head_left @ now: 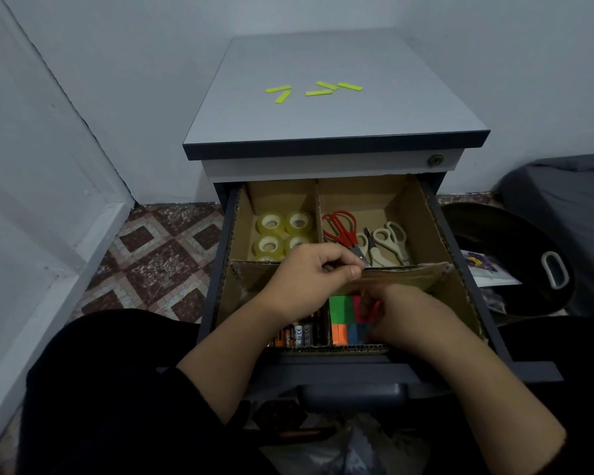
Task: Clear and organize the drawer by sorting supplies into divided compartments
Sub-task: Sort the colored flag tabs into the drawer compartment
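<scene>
With the drawer [460,269] pulled out toward the camera, everything below is placed relative to it. Nearest end, left compartment: batteries [297,335] lying side by side, partly hidden under the left forearm. Nearest end, right compartment: sticky notes [344,317] in green, orange, blue and pink blocks. Right hand [400,315] is down in that compartment over the notes, fingers curled at the pink ones; blurred, so I cannot tell whether it actually has hold of any. Left hand [311,279] sits over the middle of the drawer, thumb and forefinger pinched on the top edge of the cardboard divider [408,272] that runs crosswise; the divider leans. Beyond the divider, far left compartment: tape rolls [283,233], four plainly visible, flat on their sides, a fifth edge just under the hand. Far right compartment: red scissors [343,231] and two pairs of cream scissors [388,241], lying flat, red pair's tip near the left thumb. Above the drawer, cabinet top [323,118] carries five yellow-green strips [318,89], loosely scattered. Right of the drawer on the floor: a black bin [515,255] with a white handle.
</scene>
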Demonstrator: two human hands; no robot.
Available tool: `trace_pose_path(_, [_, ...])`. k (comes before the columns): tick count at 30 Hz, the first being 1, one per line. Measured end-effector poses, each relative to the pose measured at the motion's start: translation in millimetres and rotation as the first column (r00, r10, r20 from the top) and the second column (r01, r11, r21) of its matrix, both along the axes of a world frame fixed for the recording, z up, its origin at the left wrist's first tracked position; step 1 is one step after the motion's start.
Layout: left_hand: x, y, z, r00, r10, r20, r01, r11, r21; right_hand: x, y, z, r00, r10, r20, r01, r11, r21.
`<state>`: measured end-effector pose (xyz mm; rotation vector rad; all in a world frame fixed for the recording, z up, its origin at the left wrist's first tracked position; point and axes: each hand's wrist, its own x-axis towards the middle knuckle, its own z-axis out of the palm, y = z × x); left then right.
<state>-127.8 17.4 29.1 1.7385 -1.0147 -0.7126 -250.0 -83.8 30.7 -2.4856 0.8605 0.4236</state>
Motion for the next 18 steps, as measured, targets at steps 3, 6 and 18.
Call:
trace_pose_path(3, [0,0,0,1.0,-0.002,0.002,0.002,1.0,-0.001,0,0,-1,1.0,0.01,-0.012,-0.01,1.0,-0.009])
trace_pose_path(6, [0,1,1,1.0,-0.008,0.005,0.008,1.0,0.007,2,-1,-3,0.999,0.027,-0.037,-0.027,1.0,-0.004])
trace_pose_path(18, [0,2,2,1.0,-0.007,0.018,0.007,1.0,0.008,-17,-24,-2,0.978,-0.2,-0.067,0.168,0.93,-0.327])
